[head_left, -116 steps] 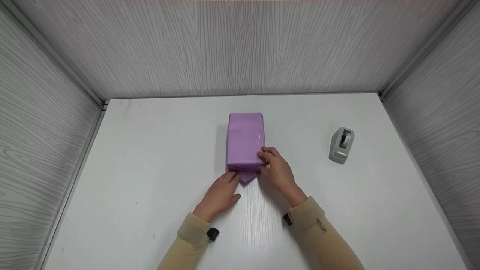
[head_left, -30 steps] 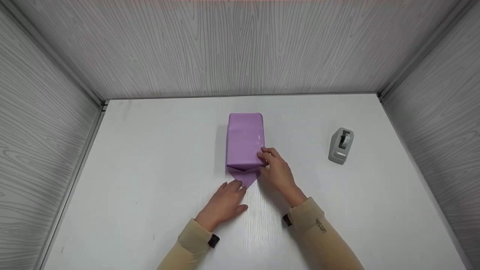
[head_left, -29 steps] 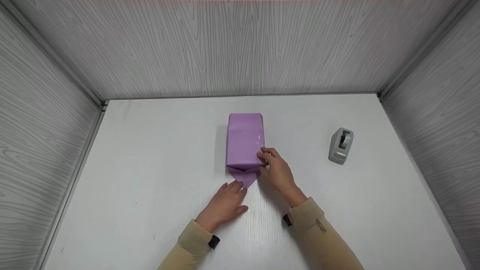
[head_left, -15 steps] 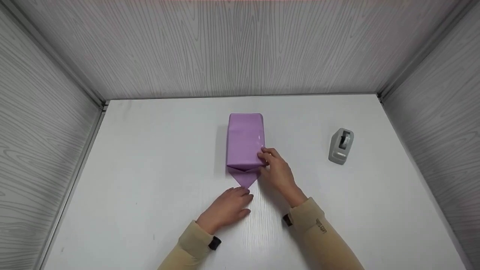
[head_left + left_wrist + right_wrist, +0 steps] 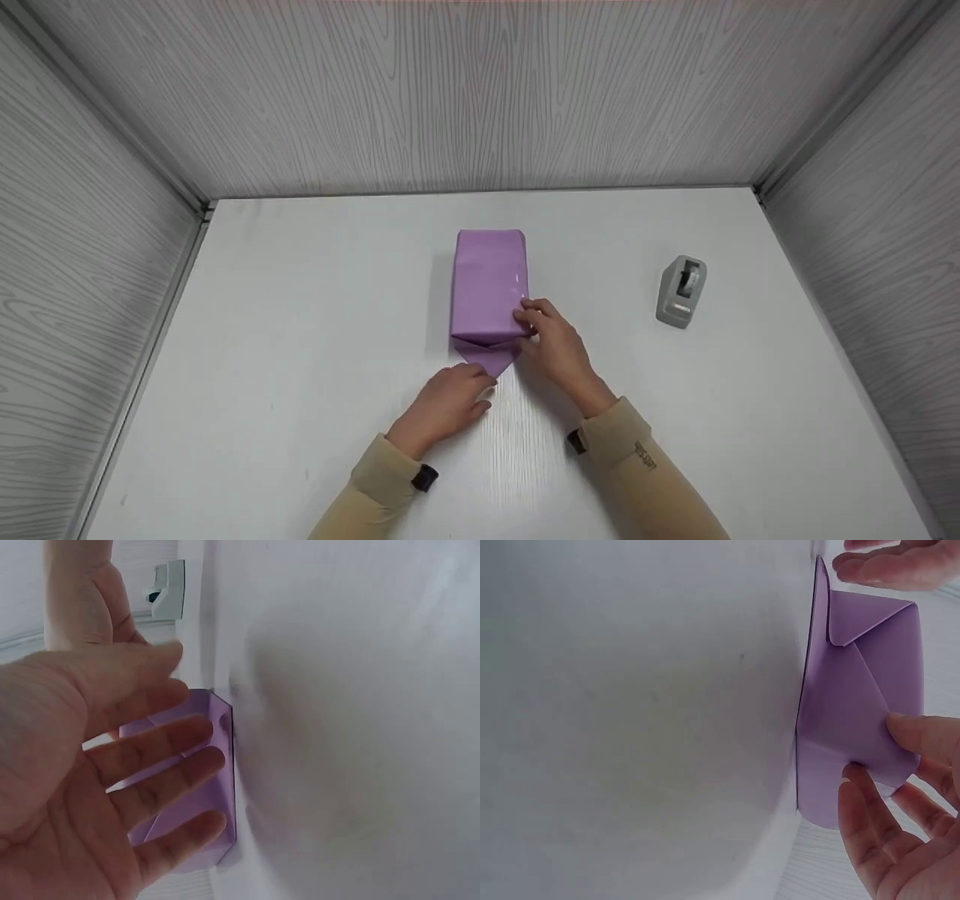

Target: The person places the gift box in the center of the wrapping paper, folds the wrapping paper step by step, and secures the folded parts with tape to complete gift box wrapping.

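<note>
A box wrapped in glossy purple paper (image 5: pixel 489 281) lies on the white table, its long side running away from me. From its near end a pointed paper flap (image 5: pixel 491 358) sticks out toward me. My left hand (image 5: pixel 448 401) is at the flap's tip, fingers loosely extended; the left wrist view shows the palm and spread fingers in front of the purple end, and contact with the paper is unclear. My right hand (image 5: pixel 559 356) holds the box's near right corner. In the right wrist view its thumb presses the folded end face (image 5: pixel 847 697) while fingers lie along the side.
A grey tape dispenser (image 5: pixel 681 291) stands on the right part of the table (image 5: pixel 300 315). Wood-grained panels rise at the back (image 5: pixel 480 97), left and right. Both wrists carry black straps below beige sleeves.
My left hand slid along the flap toward me, past its tip, then came back up a little. The flap now reaches out farther than at first. The box sits slightly nearer; my right hand keeps its hold.
</note>
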A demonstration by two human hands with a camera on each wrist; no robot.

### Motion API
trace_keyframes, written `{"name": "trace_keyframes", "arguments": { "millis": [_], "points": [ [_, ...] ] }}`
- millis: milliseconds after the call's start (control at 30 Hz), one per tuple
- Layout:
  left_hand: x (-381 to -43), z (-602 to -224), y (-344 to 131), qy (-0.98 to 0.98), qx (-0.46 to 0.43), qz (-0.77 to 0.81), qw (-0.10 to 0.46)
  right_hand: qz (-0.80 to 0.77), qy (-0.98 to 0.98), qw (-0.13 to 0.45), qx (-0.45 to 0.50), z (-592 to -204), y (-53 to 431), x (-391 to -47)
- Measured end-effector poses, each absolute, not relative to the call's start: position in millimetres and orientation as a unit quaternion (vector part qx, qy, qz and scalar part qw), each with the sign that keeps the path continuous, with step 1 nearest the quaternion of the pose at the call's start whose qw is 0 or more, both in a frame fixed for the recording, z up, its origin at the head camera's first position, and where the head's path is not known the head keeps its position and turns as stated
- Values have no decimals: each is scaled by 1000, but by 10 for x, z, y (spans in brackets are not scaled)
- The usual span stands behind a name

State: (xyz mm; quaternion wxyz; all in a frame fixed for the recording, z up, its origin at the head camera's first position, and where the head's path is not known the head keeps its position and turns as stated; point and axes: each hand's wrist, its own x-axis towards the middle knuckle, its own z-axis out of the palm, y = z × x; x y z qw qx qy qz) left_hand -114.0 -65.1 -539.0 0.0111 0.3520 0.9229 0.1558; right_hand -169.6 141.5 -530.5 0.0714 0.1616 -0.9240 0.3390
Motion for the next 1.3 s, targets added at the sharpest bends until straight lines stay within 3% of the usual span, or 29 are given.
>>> {"name": "trace_keyframes", "arguments": {
  "millis": [167, 500, 1300],
  "points": [
    [-1223, -5403, -635, 937, 324, 127, -17, 343, -922, 72, 165, -5305, 1415, -1700],
    [-1334, -5499, -557, 946, 307, 101, -8, 336, -924, 75, 164, -5305, 1405, -1690],
    [-1358, -5571, -527, 931, 332, 106, -111, 336, -922, 82, 173, -5317, 1412, -1707]
  ]
}}
